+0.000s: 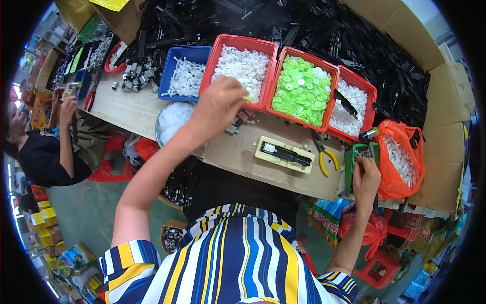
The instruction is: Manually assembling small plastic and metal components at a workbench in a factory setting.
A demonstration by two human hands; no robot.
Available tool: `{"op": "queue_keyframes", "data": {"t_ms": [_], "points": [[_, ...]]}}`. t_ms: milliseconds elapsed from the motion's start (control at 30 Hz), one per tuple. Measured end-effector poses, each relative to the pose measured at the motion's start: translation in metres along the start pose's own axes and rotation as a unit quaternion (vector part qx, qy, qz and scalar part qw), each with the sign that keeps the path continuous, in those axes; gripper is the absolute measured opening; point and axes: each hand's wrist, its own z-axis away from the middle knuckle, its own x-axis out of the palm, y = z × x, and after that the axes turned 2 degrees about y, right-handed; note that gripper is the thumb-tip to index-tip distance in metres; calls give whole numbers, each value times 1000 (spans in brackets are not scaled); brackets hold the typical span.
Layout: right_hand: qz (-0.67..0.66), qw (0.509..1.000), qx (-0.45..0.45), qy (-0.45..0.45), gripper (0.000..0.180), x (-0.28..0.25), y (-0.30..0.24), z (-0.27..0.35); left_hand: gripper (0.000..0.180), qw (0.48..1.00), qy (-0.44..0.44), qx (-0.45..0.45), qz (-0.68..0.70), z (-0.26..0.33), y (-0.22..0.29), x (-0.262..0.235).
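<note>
My left hand (223,104) is raised over the near edge of a red bin of small white plastic parts (243,63). Its fingers are pinched, with a small yellow-green piece (248,99) at the tips. At the right, my right hand (366,175) is closed around a small mallet (369,134) with a black and clear-yellow head, its fingertips at a green box (349,169) of small metal bits. Between my hands, a black mechanism (286,154) lies in a cream holding block (266,159). Yellow-handled pliers (328,158) rest right of it.
A blue bin (164,76) of white pieces, a red bin (273,104) of green discs and another red bin (372,91) line the bench. Black parts (304,20) heap behind. An orange bag (387,185) stands right. A co-worker (50,157) sits at left.
</note>
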Motion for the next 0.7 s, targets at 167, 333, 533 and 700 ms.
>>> {"op": "queue_keyframes", "data": {"t_ms": [167,333,533,700], "points": [[-13,1000,16,15,8,5,2,-3,13,997,-44,7,-70,-28,-41,17],[-45,999,13,16,11,6,7,-4,9,988,-94,17,-123,-41,-52,30],[-86,994,64,-18,13,0,5,-5,12,981,-133,3,-141,-48,-58,27],[-87,994,64,18,9,1,2,-4,10,993,-64,7,-99,-50,-55,19]]}}
